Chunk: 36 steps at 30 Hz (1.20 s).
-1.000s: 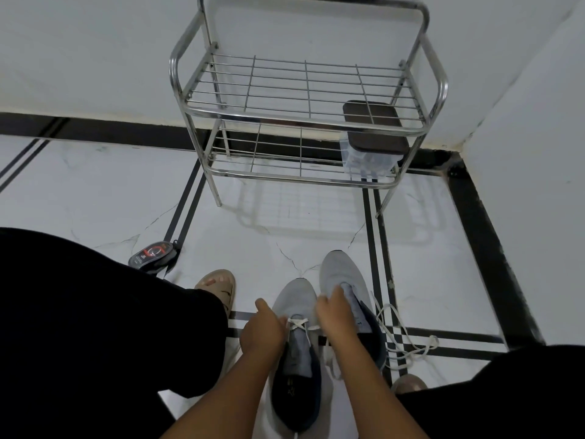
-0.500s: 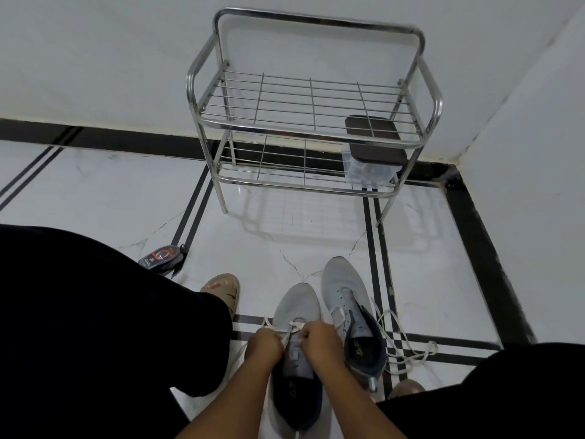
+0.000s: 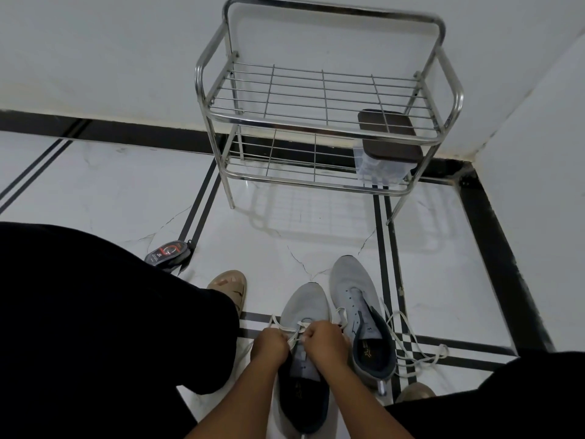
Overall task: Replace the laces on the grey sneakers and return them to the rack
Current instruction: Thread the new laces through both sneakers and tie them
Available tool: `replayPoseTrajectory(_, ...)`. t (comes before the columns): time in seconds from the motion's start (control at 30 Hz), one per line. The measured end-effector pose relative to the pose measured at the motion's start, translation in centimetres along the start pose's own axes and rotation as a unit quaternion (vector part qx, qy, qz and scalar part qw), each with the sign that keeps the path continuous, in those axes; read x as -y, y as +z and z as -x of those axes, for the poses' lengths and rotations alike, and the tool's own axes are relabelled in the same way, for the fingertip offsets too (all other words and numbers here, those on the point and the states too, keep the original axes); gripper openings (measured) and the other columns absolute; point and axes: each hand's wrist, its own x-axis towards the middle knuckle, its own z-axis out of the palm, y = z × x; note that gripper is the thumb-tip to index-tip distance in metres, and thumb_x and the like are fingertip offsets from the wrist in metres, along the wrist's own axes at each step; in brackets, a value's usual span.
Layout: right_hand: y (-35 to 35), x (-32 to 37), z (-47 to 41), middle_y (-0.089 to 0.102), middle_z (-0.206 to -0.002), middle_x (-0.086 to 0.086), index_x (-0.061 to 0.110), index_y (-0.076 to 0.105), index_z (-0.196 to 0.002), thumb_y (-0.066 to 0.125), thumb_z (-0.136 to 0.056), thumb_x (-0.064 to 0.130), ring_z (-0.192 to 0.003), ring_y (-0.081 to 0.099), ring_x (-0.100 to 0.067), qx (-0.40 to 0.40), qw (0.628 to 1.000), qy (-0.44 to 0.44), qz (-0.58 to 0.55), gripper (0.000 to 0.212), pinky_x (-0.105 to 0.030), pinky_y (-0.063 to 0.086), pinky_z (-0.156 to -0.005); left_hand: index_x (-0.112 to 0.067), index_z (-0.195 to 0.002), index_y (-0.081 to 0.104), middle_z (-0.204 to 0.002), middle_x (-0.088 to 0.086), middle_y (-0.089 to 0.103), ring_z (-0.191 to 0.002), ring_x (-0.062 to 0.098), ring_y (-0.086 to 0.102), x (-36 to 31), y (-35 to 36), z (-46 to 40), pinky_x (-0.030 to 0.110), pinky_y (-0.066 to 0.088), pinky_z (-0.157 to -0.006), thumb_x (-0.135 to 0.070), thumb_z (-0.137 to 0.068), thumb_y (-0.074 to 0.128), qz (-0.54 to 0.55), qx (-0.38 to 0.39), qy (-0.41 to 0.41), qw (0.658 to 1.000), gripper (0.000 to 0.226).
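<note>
Floor of pale marble with black inlay lines, filling most of the view. Steel rack against the wall, both wire shelves bare save a clear box with dark lid on the lower right. Black-trousered legs at either side, sandalled foot at left. Small dark pouch lying near the left knee.

Grey sneakers side by side on the floor between the legs, toes toward the rack. Left sneaker under the hands, white lace crossed at its lowest eyelets. Right sneaker just beside it, upper eyelets open, a loose lace trailing in loops onto the floor to its right.

Left hand and right hand closed in loose fists over the tongue, fingers pinched on the lace ends, apparently drawing them taut.

Judged early in the relacing: only the lowest eyelets threaded, the rack not yet in play. Lace likely limp, flat and light, prone to twisting; best held close to the stiff tips for threading. Sneakers probably light with soft knit uppers, likely to fold if squeezed; firmer hold expected at heel collar or sole edge when lifting to the shelf.
</note>
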Motion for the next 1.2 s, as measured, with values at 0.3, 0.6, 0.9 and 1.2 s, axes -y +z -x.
replayPoseTrajectory(0.3, 0.5, 0.6, 0.5, 0.071, -0.095, 0.006, 0.024, 0.075, -0.089, 0.055, -0.088, 0.023, -0.1, 0.062, -0.018, -0.012, 1.0, 0.015, -0.001, 0.02, -0.03, 0.043, -0.094, -0.013, -0.113, 0.071, -0.117, 0.006, 0.067, -0.108, 0.023, 0.062, -0.4, 0.2, 0.2, 0.025, 0.049, -0.086, -0.015, -0.091, 0.049, -0.005, 0.001, 0.003, 1.0, 0.031)
replayPoseTrajectory(0.6, -0.9, -0.7, 0.6, 0.06, -0.115, 0.0, 0.022, 0.065, -0.108, 0.055, -0.093, 0.036, -0.11, 0.056, -0.022, -0.069, 0.994, -0.042, 0.068, 0.024, -0.035, 0.044, -0.091, -0.026, -0.09, 0.057, -0.11, 0.004, 0.066, -0.099, 0.022, 0.061, -0.9, 0.7, 0.6, 0.027, 0.044, -0.077, -0.022, -0.092, 0.047, 0.021, -0.013, 0.017, 1.0, 0.011)
replayPoseTrajectory(0.9, -0.1, -3.3, 2.5, 0.062, -0.126, -0.01, 0.01, 0.06, -0.123, 0.049, -0.095, 0.027, -0.115, 0.06, -0.027, 0.13, 0.988, 0.059, 0.058, 0.034, -0.033, 0.051, -0.091, -0.011, -0.101, 0.059, -0.106, 0.013, 0.066, -0.097, 0.03, 0.061, -0.7, 0.3, 0.5, 0.03, 0.047, -0.08, -0.015, -0.094, 0.043, 0.13, -0.085, -0.006, 0.988, 0.018)
replayPoseTrajectory(1.2, -0.6, -3.0, 1.9, 0.059, -0.129, -0.01, 0.01, 0.057, -0.125, 0.05, -0.092, 0.024, -0.116, 0.059, -0.027, 0.157, 0.981, 0.102, 0.041, 0.036, -0.035, 0.052, -0.092, 0.001, -0.109, 0.047, -0.108, 0.021, 0.058, -0.097, 0.035, 0.056, -4.3, -13.9, 0.4, 0.037, 0.043, -0.08, -0.023, -0.1, 0.034, 0.507, -0.408, -0.025, 0.759, 0.029)
